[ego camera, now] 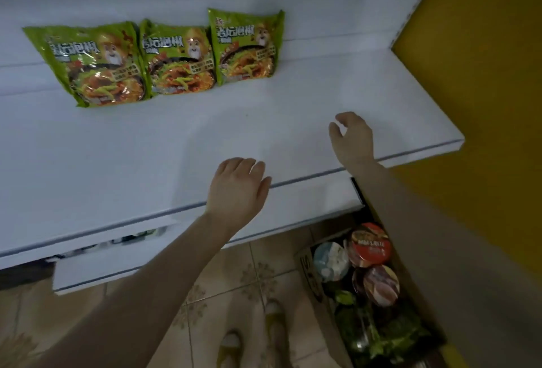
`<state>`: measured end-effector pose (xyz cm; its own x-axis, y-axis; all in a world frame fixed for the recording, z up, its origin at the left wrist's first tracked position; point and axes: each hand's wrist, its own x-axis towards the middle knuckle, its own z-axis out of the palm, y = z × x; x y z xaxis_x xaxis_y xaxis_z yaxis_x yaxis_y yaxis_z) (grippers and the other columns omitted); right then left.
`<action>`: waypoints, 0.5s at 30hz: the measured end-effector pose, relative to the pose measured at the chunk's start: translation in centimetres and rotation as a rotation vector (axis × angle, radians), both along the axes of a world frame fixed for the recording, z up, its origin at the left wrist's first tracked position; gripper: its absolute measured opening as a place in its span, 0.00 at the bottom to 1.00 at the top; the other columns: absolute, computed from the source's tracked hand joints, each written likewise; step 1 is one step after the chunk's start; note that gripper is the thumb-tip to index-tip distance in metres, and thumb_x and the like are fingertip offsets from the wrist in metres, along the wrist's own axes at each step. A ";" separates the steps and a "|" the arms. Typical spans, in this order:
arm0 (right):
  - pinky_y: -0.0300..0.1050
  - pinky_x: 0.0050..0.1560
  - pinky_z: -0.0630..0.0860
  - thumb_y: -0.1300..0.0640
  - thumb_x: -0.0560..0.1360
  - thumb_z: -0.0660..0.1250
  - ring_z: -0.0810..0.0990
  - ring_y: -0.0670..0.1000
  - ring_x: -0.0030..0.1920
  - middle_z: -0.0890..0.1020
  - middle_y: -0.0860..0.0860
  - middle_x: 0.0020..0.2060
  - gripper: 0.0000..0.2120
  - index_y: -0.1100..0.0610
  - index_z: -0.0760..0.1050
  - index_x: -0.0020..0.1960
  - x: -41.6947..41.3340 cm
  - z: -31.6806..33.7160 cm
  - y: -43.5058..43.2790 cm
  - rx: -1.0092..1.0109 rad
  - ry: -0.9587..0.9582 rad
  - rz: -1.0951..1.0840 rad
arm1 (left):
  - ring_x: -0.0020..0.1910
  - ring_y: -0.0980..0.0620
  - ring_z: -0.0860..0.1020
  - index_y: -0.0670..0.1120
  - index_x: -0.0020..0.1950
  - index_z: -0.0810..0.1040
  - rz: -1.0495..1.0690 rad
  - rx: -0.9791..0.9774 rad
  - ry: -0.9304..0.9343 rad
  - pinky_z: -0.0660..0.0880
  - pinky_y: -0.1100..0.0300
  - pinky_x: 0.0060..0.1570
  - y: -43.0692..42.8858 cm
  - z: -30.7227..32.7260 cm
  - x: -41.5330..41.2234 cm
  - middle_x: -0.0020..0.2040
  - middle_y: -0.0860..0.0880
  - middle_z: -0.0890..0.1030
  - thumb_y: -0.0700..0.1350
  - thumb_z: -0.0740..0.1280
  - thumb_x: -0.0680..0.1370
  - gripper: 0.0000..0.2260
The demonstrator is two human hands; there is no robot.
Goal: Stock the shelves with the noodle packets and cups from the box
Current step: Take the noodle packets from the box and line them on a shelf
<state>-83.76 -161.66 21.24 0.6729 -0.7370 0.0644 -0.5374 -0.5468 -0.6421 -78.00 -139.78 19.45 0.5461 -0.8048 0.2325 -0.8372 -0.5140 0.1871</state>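
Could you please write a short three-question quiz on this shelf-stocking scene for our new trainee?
1. How many green noodle packets stand on the shelf?
2. True or false: the right hand holds a cup.
3. Where is the box? A) on the shelf B) on the floor, lower right C) in the left hand

Key: 1) three; 2) false, both hands are empty; 3) B

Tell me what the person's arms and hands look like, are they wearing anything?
Nothing is worn on them. The left hand and right hand are bare, with no gloves, rings or watch showing. Both forearms are bare too, with no sleeves in view.
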 end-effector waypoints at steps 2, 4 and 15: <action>0.40 0.62 0.66 0.58 0.79 0.59 0.73 0.55 0.63 0.75 0.59 0.62 0.17 0.64 0.70 0.65 -4.1 -0.3 0.1 0.019 0.025 -0.081 | 0.36 0.45 0.81 0.40 0.45 0.82 -0.122 -0.030 -0.012 0.76 0.57 0.40 -0.8 -0.5 -2.6 0.38 0.44 0.83 0.47 0.58 0.74 0.16; 0.37 0.58 0.66 0.58 0.79 0.59 0.73 0.54 0.62 0.75 0.58 0.63 0.17 0.64 0.69 0.65 -8.1 -0.7 0.0 0.033 0.063 -0.162 | 0.34 0.45 0.80 0.40 0.44 0.82 -0.228 -0.033 -0.013 0.75 0.58 0.36 -1.6 -1.6 -5.0 0.36 0.44 0.82 0.47 0.58 0.75 0.16; 0.47 0.41 0.71 0.56 0.79 0.58 0.78 0.61 0.48 0.77 0.62 0.57 0.17 0.64 0.69 0.64 -28.7 -10.5 -0.8 0.097 0.420 -0.446 | 0.28 0.46 0.76 0.43 0.31 0.77 -0.655 0.217 0.064 0.73 0.59 0.30 -4.3 -12.7 -17.7 0.28 0.45 0.77 0.46 0.58 0.72 0.14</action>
